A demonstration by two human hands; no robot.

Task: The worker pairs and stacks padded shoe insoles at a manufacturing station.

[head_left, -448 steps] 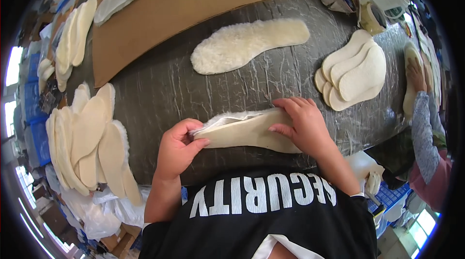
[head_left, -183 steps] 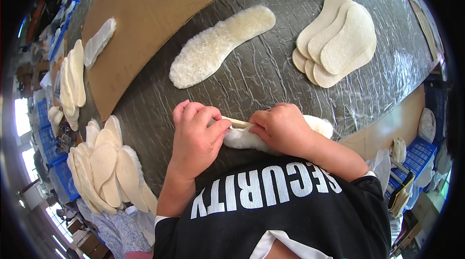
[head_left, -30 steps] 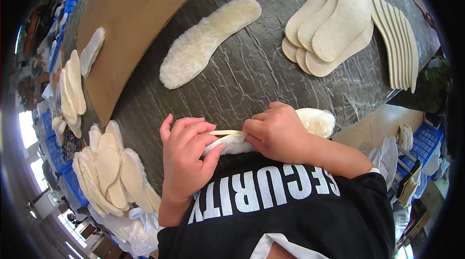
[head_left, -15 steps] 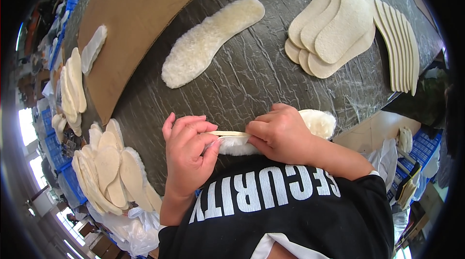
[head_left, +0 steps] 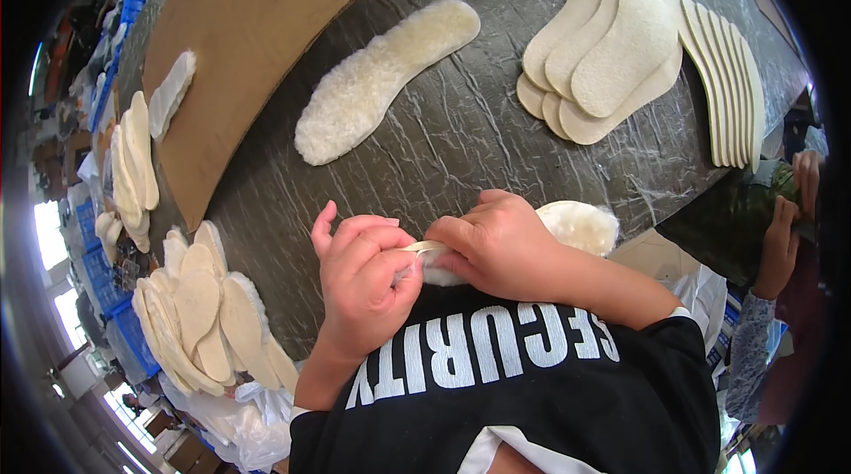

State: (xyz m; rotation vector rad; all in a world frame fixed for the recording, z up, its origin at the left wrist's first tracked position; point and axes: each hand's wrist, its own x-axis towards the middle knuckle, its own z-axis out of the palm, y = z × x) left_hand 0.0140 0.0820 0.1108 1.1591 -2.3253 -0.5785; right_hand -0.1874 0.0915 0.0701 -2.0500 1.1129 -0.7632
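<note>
Cream fleece insole [head_left: 581, 226] lies between both hands near the edge of the table [head_left: 496, 150], rim turned up, perhaps so its layers can be pinched together; felt insoles [head_left: 625, 53] lie fanned beyond, likely for easy separate lifting. Left hand [head_left: 370, 283], half curled, grasps the rim, outermost finger raised; right hand [head_left: 496, 248], nearly closed, grips its middle

Left hand [head_left: 368, 279] pinches closer to right hand [head_left: 496, 243] along fleece insole [head_left: 578, 226]; co-worker's hands [head_left: 779, 243] and patterned sleeve [head_left: 750, 354] newly appear at far right.
</note>
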